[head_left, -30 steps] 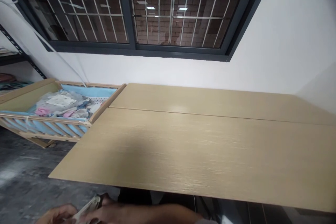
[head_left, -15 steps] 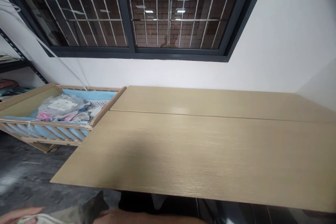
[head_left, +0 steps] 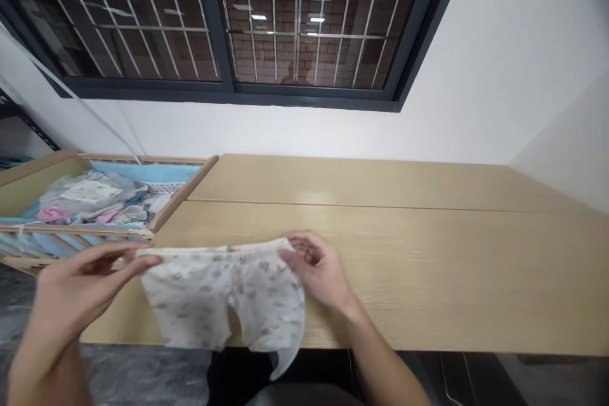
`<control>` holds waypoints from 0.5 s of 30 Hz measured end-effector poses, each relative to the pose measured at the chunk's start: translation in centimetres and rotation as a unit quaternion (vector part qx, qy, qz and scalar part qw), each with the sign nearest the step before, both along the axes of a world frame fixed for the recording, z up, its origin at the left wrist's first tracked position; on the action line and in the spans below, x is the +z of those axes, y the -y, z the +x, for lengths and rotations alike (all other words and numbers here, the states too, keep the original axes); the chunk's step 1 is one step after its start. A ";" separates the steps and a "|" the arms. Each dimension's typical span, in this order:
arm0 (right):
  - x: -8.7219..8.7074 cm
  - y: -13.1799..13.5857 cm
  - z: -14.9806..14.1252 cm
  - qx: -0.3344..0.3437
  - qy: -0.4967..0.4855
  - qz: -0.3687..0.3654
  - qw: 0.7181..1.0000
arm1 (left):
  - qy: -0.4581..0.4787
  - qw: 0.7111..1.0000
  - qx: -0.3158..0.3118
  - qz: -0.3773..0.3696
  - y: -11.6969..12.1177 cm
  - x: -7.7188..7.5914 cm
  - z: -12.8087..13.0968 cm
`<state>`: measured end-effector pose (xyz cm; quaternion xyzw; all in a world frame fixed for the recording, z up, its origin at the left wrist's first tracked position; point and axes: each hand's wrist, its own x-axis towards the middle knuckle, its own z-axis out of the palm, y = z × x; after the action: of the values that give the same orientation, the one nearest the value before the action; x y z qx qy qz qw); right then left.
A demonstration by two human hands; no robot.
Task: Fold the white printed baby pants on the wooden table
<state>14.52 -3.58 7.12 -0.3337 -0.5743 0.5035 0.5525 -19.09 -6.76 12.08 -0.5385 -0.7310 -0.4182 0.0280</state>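
Note:
A small pair of white patterned baby shorts [head_left: 195, 298] is stretched by its waistband above the front part of the wooden table [head_left: 428, 266]. My left hand [head_left: 80, 292] pinches the left end of the waistband between thumb and fingers. At the other end, my right hand [head_left: 321, 269] grips the waistband's corner. Both legs of the shorts hang down, and the right leg's hem curls below the table's front edge. The pattern is small and blurred.
Left of the table stands a wooden crib [head_left: 162, 216] with blue lining, holding a heap of clothes and a plastic bag [head_left: 90, 193]. Behind the table is a white wall [head_left: 285, 133] under a barred window [head_left: 304, 25]. A grey floor [head_left: 143, 374] shows at lower left.
Both hands have risen from the bottom edge to over the table. The shorts, bunched and mostly out of view before, are now spread between them. The view has shifted slightly right.

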 end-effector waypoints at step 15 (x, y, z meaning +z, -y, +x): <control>-7.7 -19.2 7.3 -0.133 0.338 0.007 0.932 | -0.011 0.930 -0.310 -0.199 -21.4 -7.9 8.7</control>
<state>21.79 15.59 -0.56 -0.5538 -0.6811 0.2787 0.3895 -10.43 14.63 4.16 -0.7375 -0.5954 -0.2460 -0.2027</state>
